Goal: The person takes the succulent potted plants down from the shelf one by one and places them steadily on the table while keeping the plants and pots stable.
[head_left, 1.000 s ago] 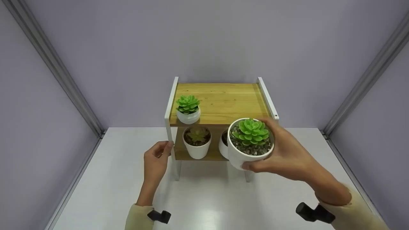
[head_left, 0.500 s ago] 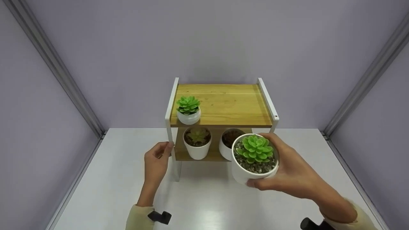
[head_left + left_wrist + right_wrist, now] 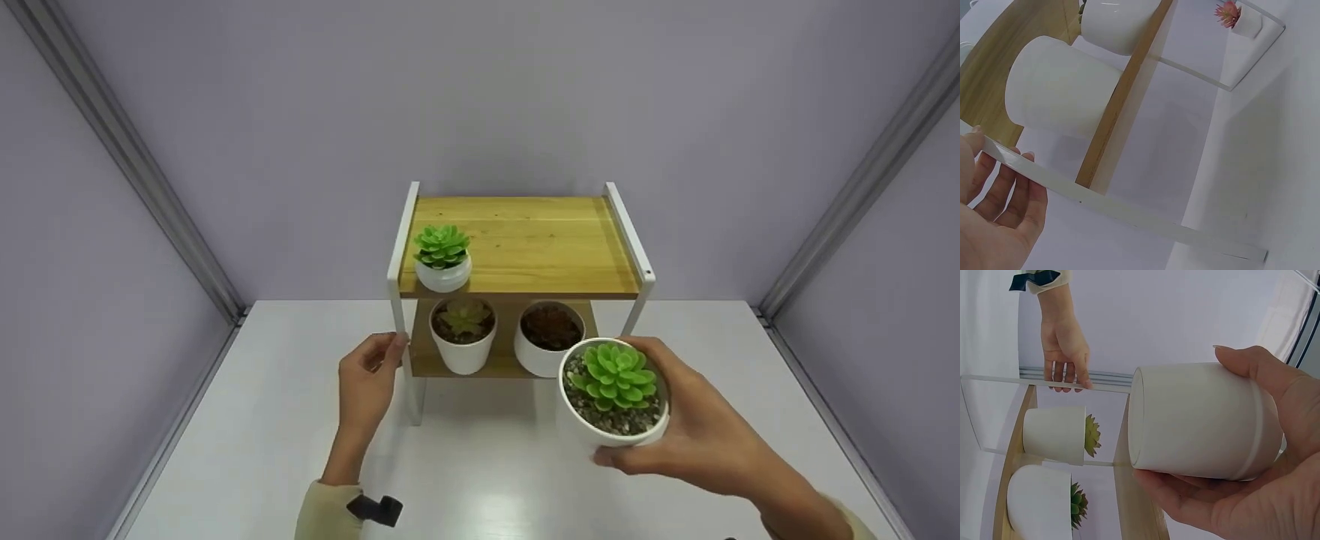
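Pot [image 3: 1199, 422]: raised off the bench [image 3: 480, 480], green plant [image 3: 613, 375] uppermost, long axis close to upright. Set 12 o'clock as straight away from the person in the head view.

Grip: the right hand [image 3: 697, 435] is wrapped around the pot wall from 4 o'clock, thumb near 6, fingers near 1, so the hand's opening faces 10 o'clock.

Governing relation: the top board [image 3: 540, 240] of the rack lies at 11 o'clock from the pot. The lower right pot [image 3: 538, 361], at 10 o'clock, overlaps it in view; the gap in depth cannot be told.

The left hand [image 3: 367, 382], farther off at 9 o'clock, pinches the rack's side frame [image 3: 1129, 212]. A small pot [image 3: 444, 280] stands at the board's 8 o'clock.
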The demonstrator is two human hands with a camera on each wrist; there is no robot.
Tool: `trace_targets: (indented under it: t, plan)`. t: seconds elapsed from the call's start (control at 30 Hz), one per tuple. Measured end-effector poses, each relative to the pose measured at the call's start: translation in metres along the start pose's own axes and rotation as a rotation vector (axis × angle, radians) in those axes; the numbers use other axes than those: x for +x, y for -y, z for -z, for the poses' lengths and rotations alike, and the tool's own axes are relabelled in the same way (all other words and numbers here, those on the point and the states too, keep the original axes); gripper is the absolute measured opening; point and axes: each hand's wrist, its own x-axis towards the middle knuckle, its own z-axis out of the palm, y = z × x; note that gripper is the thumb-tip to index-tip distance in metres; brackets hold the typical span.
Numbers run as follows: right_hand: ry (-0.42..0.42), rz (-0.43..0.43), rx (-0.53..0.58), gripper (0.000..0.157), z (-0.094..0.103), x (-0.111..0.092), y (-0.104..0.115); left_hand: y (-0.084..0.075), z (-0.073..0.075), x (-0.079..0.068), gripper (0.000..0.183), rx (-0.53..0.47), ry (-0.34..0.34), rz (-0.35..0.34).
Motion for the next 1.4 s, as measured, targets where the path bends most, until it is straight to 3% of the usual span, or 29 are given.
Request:
trace_targets:
  t: [0.7,1.2,1.4]
  plan:
    - [-0.026,-0.035,0.009,0.098,0.003,-0.020,-0.029,-0.001,0.000,-0.001,0.029,-0.005,0.001,0.009]
    - [-0.060,-0.199,-0.046,0.099,0.009,-0.029,-0.061,-0.002,-0.003,-0.002,0.031,-0.004,0.007,0.007]
    - [-0.115,-0.210,-0.045,0.096,0.016,-0.029,-0.075,-0.001,-0.002,-0.002,0.028,-0.010,-0.009,0.007]
